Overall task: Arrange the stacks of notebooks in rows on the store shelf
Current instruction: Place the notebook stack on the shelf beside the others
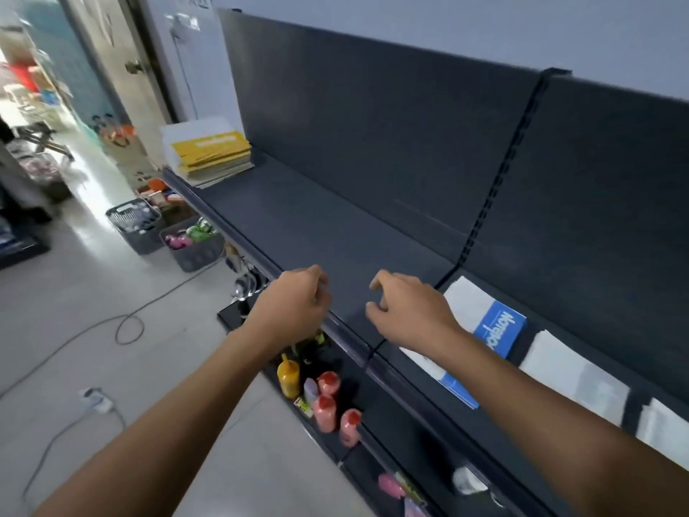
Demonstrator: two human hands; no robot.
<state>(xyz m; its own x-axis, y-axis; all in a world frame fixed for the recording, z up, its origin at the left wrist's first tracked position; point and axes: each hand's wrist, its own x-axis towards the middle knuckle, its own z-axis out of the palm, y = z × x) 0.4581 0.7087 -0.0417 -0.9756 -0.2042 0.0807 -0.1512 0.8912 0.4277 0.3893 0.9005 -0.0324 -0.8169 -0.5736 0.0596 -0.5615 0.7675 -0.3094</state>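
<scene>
Stretching from the far left to the near right is a long dark grey shelf (317, 225) with a tall dark back wall (373, 125). Beside it is a pale, shiny floor (74, 292).

Two bare arms reach out over the front part of the shelf. The left hand (294, 304) hangs above the front edge with its fingers loosely curled, and it holds nothing. The right hand (410, 311) is just beside it, a small gap apart, also over the shelf top. Its fingers bend down like a soft claw and grip nothing.

The notebooks are in two places. A stack with a yellow notebook on top (214, 151) sits at the far left end of the shelf, well apart from both hands. A blue notebook stack (499, 330) lies on the shelf partly under the right wrist. To its right lie two white stacks (574, 371) and (667, 430), side by side in a row with small gaps between them.

On the floor, near the shelf, stand two grey baskets (134, 222) and (194, 248) with things inside.

A lower shelf (391, 423) holds a yellow bottle (288, 375) and some pink bottles with red caps (328, 382), standing close together.

A thin grey cable (126, 326) loops across the floor. A white plug box (95, 399) lies near the left arm.
</scene>
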